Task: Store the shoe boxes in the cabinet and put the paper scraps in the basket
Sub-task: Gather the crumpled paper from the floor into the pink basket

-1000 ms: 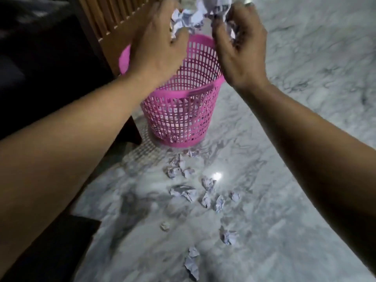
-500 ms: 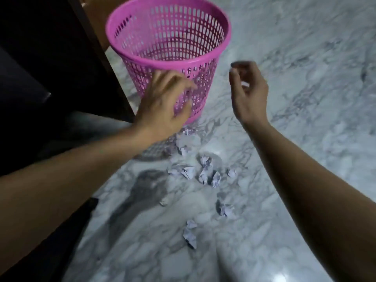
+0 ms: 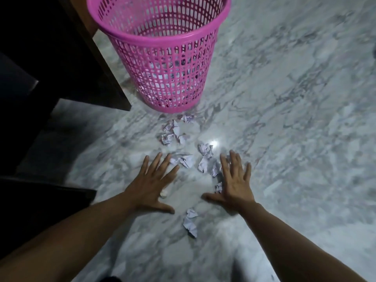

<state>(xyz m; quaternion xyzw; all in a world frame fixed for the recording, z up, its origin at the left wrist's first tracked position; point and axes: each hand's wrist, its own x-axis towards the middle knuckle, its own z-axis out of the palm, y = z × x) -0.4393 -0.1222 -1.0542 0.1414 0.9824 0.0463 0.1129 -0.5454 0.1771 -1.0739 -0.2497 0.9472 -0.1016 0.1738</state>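
A pink mesh basket (image 3: 162, 33) stands on the marble floor, with crumpled paper showing through its lower wall. Several crumpled white paper scraps (image 3: 205, 159) lie scattered on the floor between the basket and me. My left hand (image 3: 151, 184) is spread flat, palm down, low over the floor to the left of the scraps, its fingertips close to one scrap (image 3: 183, 159). My right hand (image 3: 234, 182) is spread the same way on the right side, with scraps at its fingers. Another scrap (image 3: 190, 222) lies between my wrists. Neither hand holds anything.
Dark wooden furniture (image 3: 67, 58) stands at the left, its corner beside the basket. A dark object (image 3: 40, 200) lies on the floor at the lower left. White marble floor (image 3: 295, 119) extends to the right.
Both hands dropped a bunch of paper over the basket, then came down and toward me. They now spread open low over the scraps on the floor.
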